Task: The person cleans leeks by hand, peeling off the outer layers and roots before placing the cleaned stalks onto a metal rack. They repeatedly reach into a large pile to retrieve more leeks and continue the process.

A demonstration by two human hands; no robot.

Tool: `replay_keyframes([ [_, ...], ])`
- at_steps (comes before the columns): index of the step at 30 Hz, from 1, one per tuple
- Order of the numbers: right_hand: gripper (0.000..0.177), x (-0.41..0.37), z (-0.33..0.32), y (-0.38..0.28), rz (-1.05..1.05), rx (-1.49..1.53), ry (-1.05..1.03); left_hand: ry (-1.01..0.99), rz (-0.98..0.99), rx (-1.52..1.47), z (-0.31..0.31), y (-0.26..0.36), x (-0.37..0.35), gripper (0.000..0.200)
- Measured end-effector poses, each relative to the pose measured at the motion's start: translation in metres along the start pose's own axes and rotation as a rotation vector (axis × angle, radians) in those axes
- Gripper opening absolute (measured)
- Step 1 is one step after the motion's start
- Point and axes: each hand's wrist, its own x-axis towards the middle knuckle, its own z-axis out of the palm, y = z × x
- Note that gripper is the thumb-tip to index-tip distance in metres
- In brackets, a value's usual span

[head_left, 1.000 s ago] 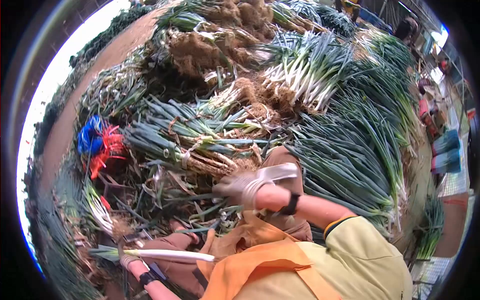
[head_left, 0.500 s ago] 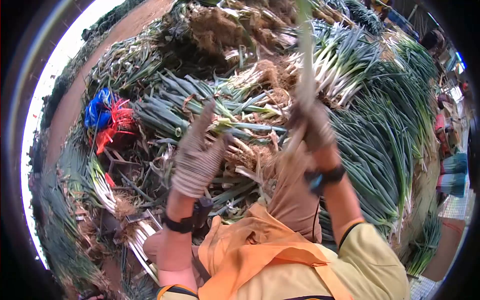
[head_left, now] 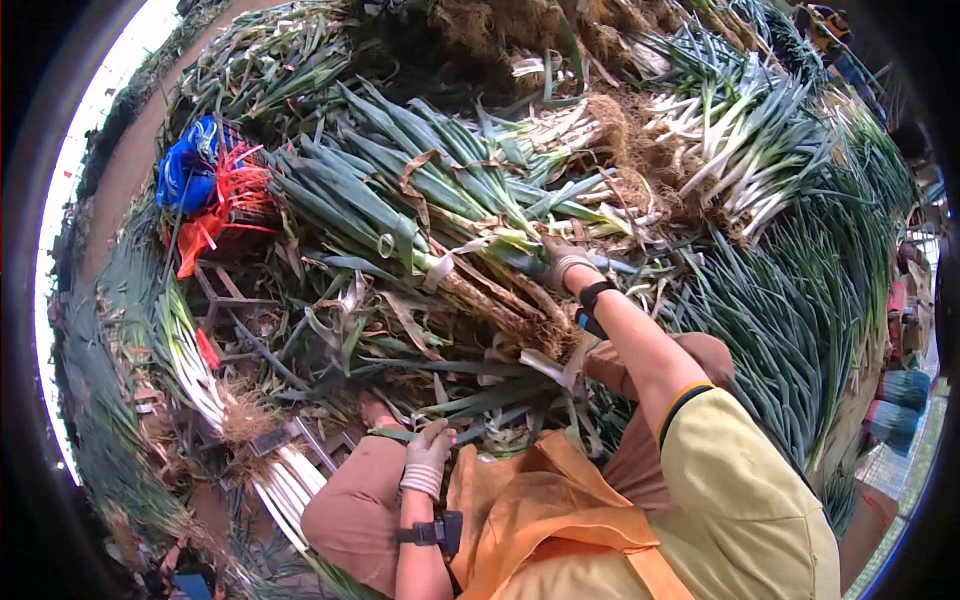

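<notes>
My right hand (head_left: pixel 570 266), in a striped work glove, reaches forward onto a pile of green onions (head_left: pixel 450 190). Its fingers curl down on a green onion stalk, and the fingertips are partly hidden among the leaves. Just below it lie brown, dirty stalks with shaggy roots (head_left: pixel 535 325). My left hand (head_left: pixel 428 458), also gloved, is low by my left knee. Its fingers are closed around a green leaf (head_left: pixel 393 433) whose end sticks out to the left.
Cleaned white-stemmed green onions (head_left: pixel 735 150) lie at the upper right, above a long leafy heap (head_left: pixel 770 320). A blue bag (head_left: pixel 188 165) and red ties (head_left: pixel 235 185) hang at the left. A metal frame (head_left: pixel 295 437) supports a bundle of white stalks (head_left: pixel 290 490).
My right hand has come down from a raised, blurred stalk onto the pile. My left hand has dropped from the middle toward my knee, its spread fingers now closed. The view has shifted.
</notes>
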Motion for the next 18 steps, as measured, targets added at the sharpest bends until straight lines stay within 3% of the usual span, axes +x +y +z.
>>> replay_keyframes([
  [1, 0.076, 0.013, 0.011, -0.008, -0.004, 0.109, -0.018, 0.002, -0.011, -0.007, -0.004, 0.002, 0.008, 0.022],
  [2, 0.092, 0.024, 0.021, -0.014, 0.065, 0.082, -0.050, 0.024, -0.019, -0.080, -0.008, 0.000, 0.013, 0.021],
  [3, 0.069, 0.030, 0.023, -0.018, 0.056, -0.057, 0.005, 0.042, -0.027, -0.156, -0.009, -0.002, 0.016, 0.021],
  [4, 0.069, 0.031, 0.021, -0.029, 0.060, -0.073, -0.007, 0.109, -0.063, -0.121, -0.005, 0.003, 0.020, 0.022],
  [6, 0.020, 0.034, 0.019, -0.055, -0.034, -0.248, -0.073, 0.050, 0.138, -0.157, 0.000, -0.007, 0.031, 0.021],
  [7, 0.022, 0.033, 0.035, -0.066, -0.013, -0.183, -0.223, 0.040, 0.217, -0.152, 0.004, -0.010, 0.033, 0.020],
  [9, 0.018, -0.039, 0.043, -0.103, -0.629, -0.193, -0.197, 0.049, 0.193, -0.202, 0.014, 0.009, 0.026, 0.019],
  [10, 0.012, -0.070, 0.071, -0.123, -0.674, -0.298, -0.213, 0.068, 0.168, -0.241, 0.019, 0.016, 0.022, 0.018],
  [12, 0.012, -0.113, 0.113, -0.139, -0.644, -0.066, -0.345, 0.177, 0.156, -0.214, 0.011, 0.014, 0.023, 0.016],
  [13, 0.013, -0.108, 0.230, -0.132, -0.568, 0.532, -0.550, 0.231, 0.169, -0.201, 0.006, 0.013, 0.025, 0.016],
  [14, 0.015, -0.130, 0.206, -0.146, -0.621, 0.505, -0.770, 0.223, 0.167, -0.191, 0.005, 0.012, 0.025, 0.016],
  [15, 0.031, -0.145, 0.181, -0.150, -0.486, 0.523, -0.877, 0.223, 0.163, -0.268, 0.003, 0.014, 0.028, 0.016],
  [17, 0.024, -0.141, 0.221, -0.143, -0.805, 0.949, -0.620, 0.235, 0.137, -0.419, -0.001, 0.010, 0.027, 0.016],
  [18, 0.025, -0.126, 0.161, -0.139, -0.661, 0.605, -0.547, 0.253, 0.086, -0.376, 0.000, 0.010, 0.028, 0.015],
])
